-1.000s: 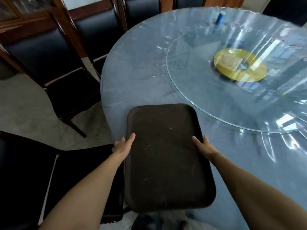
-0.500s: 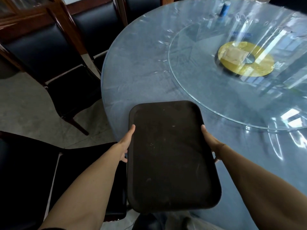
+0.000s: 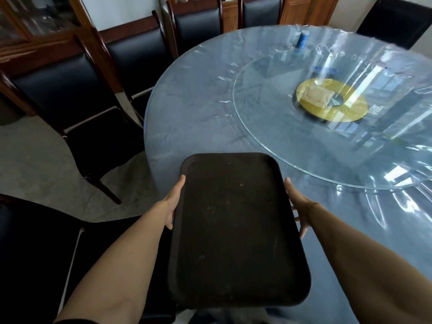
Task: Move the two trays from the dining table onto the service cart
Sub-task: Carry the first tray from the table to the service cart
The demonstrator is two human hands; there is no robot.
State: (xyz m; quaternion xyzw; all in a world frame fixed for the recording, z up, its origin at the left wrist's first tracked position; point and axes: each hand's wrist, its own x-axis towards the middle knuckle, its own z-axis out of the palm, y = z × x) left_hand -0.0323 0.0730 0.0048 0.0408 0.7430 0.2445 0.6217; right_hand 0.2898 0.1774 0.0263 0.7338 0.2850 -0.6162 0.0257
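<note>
A dark brown rectangular tray [image 3: 236,228] is held over the near edge of the round dining table [image 3: 198,113], its near end reaching past the table edge. My left hand [image 3: 171,204] grips its left long side, thumb on the rim. My right hand [image 3: 297,206] grips the right long side, fingers curled under it. Only this one tray shows; the service cart is out of view.
A glass turntable [image 3: 268,127] with a yellow centre disc [image 3: 332,101] and a small packet fills the table's right. A blue cylinder [image 3: 302,38] stands at the far side. Black chairs [image 3: 77,94] ring the table on the left and back; another chair [image 3: 28,253] is close at lower left.
Both hands closed in from beside the tray onto its long sides and took hold of it. The tray has come toward me, and its near end now overhangs the table edge.
</note>
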